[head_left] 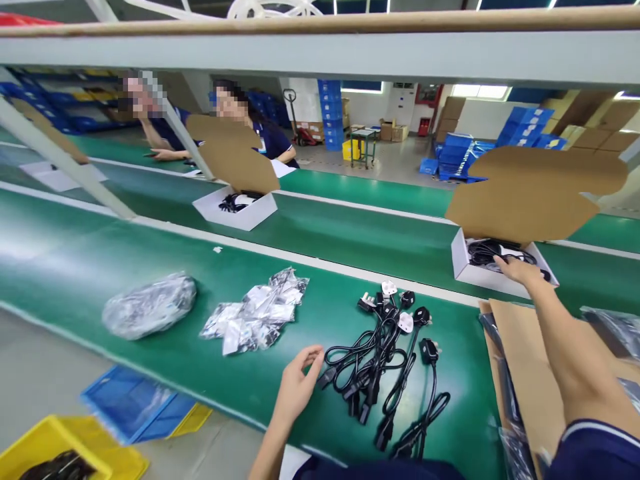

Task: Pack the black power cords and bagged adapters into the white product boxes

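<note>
My right hand (pixel 520 272) reaches into a white box (pixel 493 279) whose brown cardboard lid (pixel 525 193) stands raised. Its fingers are closed on a black cable (pixel 483 253) inside; part of the grip is hidden. My left hand (pixel 300 377) hovers beside a pile of black power cords (pixel 385 347), with its fingers loosely bent and nothing visible in them. Some plugs in the pile show white faces. One power cord (pixel 429 393) lies a little apart, to the right of the pile.
Small plastic packets (pixel 257 313) and a clear-wrapped bundle (pixel 150 305) lie left on the green bench. Another open box (pixel 235 208) stands on the belt. Flat cardboard (pixel 520 373) lies at right. Blue (pixel 135 403) and yellow (pixel 75 440) bins stand below. Two people sit opposite.
</note>
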`<state>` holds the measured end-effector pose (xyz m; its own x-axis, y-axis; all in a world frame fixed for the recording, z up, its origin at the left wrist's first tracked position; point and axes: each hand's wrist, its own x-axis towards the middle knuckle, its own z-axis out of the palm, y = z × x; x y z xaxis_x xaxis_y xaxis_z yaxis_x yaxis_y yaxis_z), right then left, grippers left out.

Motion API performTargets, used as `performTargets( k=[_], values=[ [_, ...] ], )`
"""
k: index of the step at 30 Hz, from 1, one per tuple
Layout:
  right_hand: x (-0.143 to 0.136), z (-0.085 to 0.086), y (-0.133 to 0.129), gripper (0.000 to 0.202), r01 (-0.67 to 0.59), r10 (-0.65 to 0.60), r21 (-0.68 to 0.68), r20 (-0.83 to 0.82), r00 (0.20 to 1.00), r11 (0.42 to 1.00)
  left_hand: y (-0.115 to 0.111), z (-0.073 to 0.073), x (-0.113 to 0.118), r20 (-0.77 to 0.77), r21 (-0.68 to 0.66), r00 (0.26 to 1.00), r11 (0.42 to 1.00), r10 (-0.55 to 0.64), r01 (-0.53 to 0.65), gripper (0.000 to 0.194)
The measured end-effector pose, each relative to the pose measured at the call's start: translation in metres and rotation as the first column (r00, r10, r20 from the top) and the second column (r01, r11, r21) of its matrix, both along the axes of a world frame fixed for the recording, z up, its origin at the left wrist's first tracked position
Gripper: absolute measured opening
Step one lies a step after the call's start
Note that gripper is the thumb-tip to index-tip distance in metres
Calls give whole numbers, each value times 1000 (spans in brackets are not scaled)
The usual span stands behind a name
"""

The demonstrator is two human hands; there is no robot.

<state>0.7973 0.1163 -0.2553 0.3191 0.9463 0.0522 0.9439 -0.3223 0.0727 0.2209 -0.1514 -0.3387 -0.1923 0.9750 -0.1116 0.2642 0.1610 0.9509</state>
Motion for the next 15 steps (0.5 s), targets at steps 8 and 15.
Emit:
performTargets(
  k=[8,15],
  values=[
    [-215,-26,-75,37,-977,943,19,-265,200,212,1,12,72,-504,219,851,931,-148,291,37],
    [-278,-25,-111,34,-999,929,-39,-371,9,-6,16,6,104,-518,59,782,898,-345,436,29]
  ],
)
